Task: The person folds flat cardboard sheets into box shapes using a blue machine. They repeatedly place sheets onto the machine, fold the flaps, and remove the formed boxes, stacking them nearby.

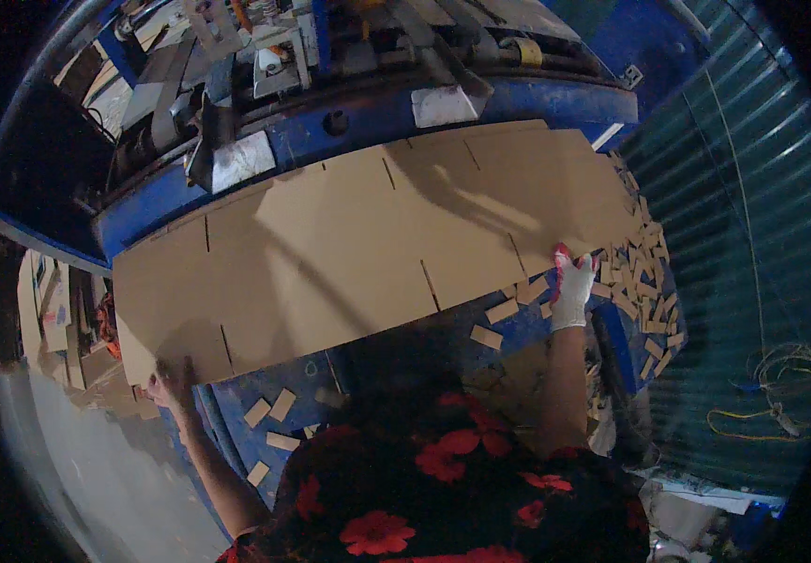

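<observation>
My left hand [174, 385] and gloved right hand [573, 293] grip the near edge of a slotted cardboard sheet [349, 249] — well apart. Small cardboard pieces [486, 337] litter the blue table [522, 325].

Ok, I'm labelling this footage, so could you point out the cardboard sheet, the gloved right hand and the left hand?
Cardboard sheet [358, 251], head view: middle of its broad upper face.
Gloved right hand [572, 287], head view: white back of the hand.
Left hand [174, 385], head view: middle of the hand.
</observation>
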The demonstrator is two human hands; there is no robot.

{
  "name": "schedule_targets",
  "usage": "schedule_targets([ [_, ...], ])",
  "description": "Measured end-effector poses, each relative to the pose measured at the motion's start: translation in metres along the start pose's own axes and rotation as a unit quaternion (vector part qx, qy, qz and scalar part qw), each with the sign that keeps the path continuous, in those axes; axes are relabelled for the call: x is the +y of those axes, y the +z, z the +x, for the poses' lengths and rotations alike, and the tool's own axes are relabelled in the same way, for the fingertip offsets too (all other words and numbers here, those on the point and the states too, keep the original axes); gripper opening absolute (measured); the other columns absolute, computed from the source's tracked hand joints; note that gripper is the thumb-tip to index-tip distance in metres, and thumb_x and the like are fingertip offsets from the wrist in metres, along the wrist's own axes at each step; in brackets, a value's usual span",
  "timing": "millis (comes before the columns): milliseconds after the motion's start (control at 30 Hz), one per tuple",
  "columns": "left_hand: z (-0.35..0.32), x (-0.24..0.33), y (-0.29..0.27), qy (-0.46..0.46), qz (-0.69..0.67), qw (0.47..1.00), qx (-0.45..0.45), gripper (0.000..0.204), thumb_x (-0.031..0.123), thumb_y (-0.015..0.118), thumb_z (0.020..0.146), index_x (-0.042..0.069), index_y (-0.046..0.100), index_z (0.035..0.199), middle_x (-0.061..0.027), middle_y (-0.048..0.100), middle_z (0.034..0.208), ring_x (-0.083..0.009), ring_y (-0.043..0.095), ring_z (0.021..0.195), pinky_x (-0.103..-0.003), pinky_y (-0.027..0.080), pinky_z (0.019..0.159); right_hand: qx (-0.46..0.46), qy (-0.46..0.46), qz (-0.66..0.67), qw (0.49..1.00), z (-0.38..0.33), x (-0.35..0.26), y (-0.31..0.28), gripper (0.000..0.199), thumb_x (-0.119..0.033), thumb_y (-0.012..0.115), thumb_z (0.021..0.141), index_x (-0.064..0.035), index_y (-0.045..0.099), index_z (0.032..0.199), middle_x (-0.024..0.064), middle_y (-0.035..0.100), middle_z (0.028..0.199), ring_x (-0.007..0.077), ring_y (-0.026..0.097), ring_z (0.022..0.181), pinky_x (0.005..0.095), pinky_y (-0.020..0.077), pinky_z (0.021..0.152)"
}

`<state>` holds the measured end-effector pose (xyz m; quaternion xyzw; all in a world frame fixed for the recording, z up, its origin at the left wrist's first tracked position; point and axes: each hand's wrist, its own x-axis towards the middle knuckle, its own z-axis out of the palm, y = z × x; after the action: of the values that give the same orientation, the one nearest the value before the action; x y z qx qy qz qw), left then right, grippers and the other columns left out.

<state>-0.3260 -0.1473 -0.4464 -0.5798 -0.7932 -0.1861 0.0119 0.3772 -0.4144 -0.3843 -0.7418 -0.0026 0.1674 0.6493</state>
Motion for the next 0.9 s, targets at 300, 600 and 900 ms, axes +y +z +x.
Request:
schedule_targets([
  [300,-0.031,0.061,-0.041,-0.025,-0.094,0.995,0.013,0.071,0.038,0.082,0.067,0.008,0.051,0.123,-0.0213,0.052,0.119,-0.0364,0.048,0.113,-0.049,0.039,0.095,-0.043,-0.347,0.047,0.936,-0.062,-0.027,0.023,0.056,0.009,0.061,0.079,-0.0037,0.044,0.131,0.0101,0.051,0.127,0.0218,0.05,0.115,0.0317,0.0462,0.089],
  [600,-0.099,0.163,-0.118,0.329,-0.422,0.832,-0.144,0.075,0.003,0.067,0.078,0.008,0.032,0.144,-0.0164,0.047,0.137,-0.0359,0.044,0.127,-0.045,0.034,0.106,-0.235,-0.644,-0.578,0.442,-0.126,-0.043,0.062,0.066,-0.001,0.064,0.067,-0.0192,0.053,0.129,0.0152,0.053,0.121,0.0344,0.052,0.113,0.051,0.0377,0.1],
  [900,-0.118,0.199,-0.072,0.509,0.029,0.847,-0.149,0.063,0.009,0.053,0.084,0.023,0.038,0.143,-0.0002,0.035,0.15,-0.0417,0.029,0.136,-0.07,0.024,0.1,-0.239,-0.645,-0.595,0.416,-0.12,-0.038,0.067,0.062,-0.007,0.066,0.069,-0.0237,0.054,0.128,0.0128,0.055,0.117,0.0342,0.056,0.11,0.0507,0.0416,0.096],
])
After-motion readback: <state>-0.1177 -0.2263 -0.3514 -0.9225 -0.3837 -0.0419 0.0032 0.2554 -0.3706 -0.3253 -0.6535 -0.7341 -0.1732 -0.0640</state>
